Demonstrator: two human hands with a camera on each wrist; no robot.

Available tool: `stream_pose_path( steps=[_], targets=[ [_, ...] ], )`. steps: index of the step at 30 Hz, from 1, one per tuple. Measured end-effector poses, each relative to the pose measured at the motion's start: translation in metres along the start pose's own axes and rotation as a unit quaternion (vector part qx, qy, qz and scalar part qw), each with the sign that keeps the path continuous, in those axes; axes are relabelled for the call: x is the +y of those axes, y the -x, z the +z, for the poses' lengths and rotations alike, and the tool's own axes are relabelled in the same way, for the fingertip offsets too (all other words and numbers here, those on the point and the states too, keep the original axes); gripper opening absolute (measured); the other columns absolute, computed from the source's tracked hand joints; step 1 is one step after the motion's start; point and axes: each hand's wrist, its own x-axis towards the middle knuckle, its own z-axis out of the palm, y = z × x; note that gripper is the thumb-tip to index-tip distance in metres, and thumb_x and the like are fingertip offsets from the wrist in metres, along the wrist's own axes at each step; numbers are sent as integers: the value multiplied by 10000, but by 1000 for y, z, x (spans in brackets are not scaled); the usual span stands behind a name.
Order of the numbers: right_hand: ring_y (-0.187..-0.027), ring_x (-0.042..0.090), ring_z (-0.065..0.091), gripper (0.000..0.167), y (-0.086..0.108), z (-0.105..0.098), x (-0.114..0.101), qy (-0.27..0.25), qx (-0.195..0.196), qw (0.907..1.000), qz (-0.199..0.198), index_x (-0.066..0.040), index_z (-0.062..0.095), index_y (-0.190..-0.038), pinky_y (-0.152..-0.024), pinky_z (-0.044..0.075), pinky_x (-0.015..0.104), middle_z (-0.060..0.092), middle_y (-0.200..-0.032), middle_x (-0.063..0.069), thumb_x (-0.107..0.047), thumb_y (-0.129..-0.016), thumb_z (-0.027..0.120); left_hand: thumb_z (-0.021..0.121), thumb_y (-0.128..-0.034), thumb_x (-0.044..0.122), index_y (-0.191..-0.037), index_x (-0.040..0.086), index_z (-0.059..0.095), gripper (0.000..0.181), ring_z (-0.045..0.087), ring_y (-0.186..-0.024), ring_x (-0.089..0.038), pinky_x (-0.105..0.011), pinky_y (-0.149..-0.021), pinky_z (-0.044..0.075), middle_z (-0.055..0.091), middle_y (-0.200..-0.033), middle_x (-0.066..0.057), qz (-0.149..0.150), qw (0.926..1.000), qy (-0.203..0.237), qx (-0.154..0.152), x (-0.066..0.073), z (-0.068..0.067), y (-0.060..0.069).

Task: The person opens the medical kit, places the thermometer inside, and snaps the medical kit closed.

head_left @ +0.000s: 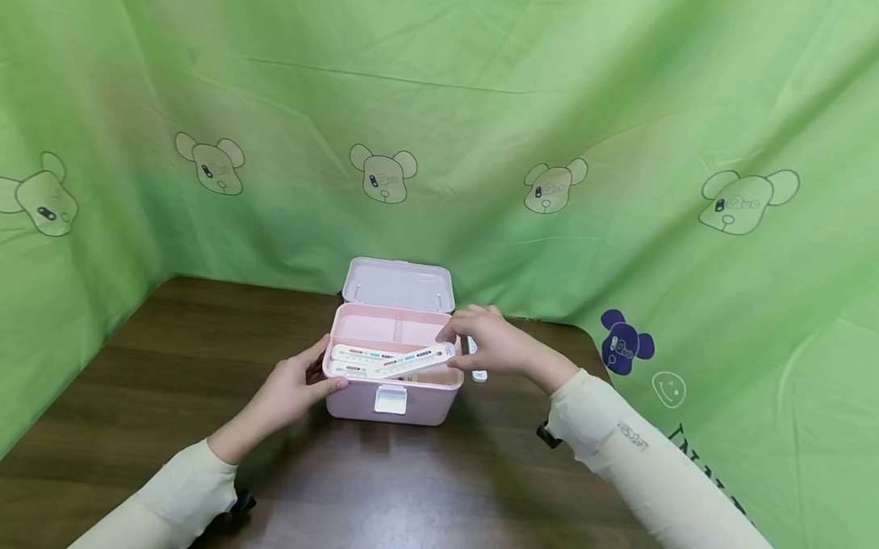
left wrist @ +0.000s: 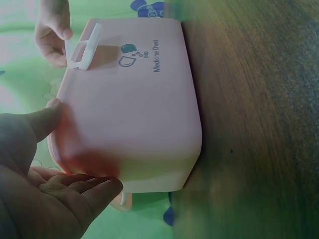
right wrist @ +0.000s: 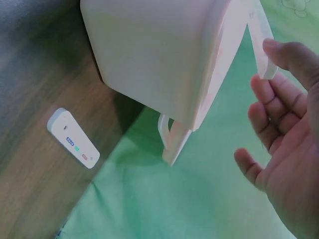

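Note:
A pink plastic medicine chest (head_left: 413,409) stands on the table with its lid (head_left: 399,287) raised at the back. My left hand (head_left: 286,390) holds the chest's left front corner; in the left wrist view its thumb lies at the front rim and its fingers touch the side. Above the chest's right side, my right hand (head_left: 498,343) pinches one end of a slim white case (head_left: 418,358) with small coloured print. That case slants over the opening, its far end among other white cases (head_left: 349,369) inside. The right wrist view shows the pinched end (right wrist: 261,45) between thumb and fingers.
Another white case (right wrist: 74,139) lies on the brown wooden table (head_left: 418,484), right of the chest. A white latch (head_left: 391,400) is on the chest's front, and a divider (head_left: 397,325) splits its rear compartment. Green printed cloth (head_left: 460,105) hangs behind and beside the table.

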Motion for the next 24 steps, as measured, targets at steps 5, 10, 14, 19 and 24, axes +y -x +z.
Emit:
stream_pose_path(
  steps=[5,10,14,19,24],
  targets=[
    [-1111,180,563,324,-8,1,1,-314,-423,9983,-259,-155,768,-1139,-952,372,413,700,-1114,-53,-218,-830,843,816,-896,304,-1577,-40,305,919,571,-1328,-303,-412,-1036,523,466,-1539,-211,-54,10000,-49,6,2,1,2],
    [-1175,169,560,319,-13,1,1,-570,-738,9950,-355,-171,763,-1145,-1062,371,441,685,-1115,-87,-212,-839,840,818,-894,301,-1576,-38,313,914,578,-1321,-302,-415,-1033,527,475,-1533,-210,-63,10000,-42,43,3,2,3],
    [-1166,161,572,304,-17,3,1,-581,-827,9933,-560,-159,756,-1140,-1095,391,438,685,-1114,-86,-228,-856,836,818,-894,306,-1575,-34,318,910,580,-1317,-298,-415,-1031,528,475,-1533,-206,-31,9999,-57,84,3,2,3],
    [-1076,138,585,279,-26,9,1,-661,-885,9911,-740,-145,755,-1123,-1028,459,383,686,-1084,-68,-233,-868,829,814,-899,296,-1574,-34,319,900,578,-1320,-299,-417,-1030,529,473,-1533,-208,-17,9999,-91,109,4,1,3],
    [-1019,116,582,279,-34,16,1,-593,-921,9904,-842,-159,753,-1117,-985,470,356,683,-1062,-82,-273,-874,830,812,-900,304,-1573,-30,326,895,579,-1318,-300,-427,-1030,530,477,-1531,-217,-26,9998,-166,115,5,1,2]
  ],
)
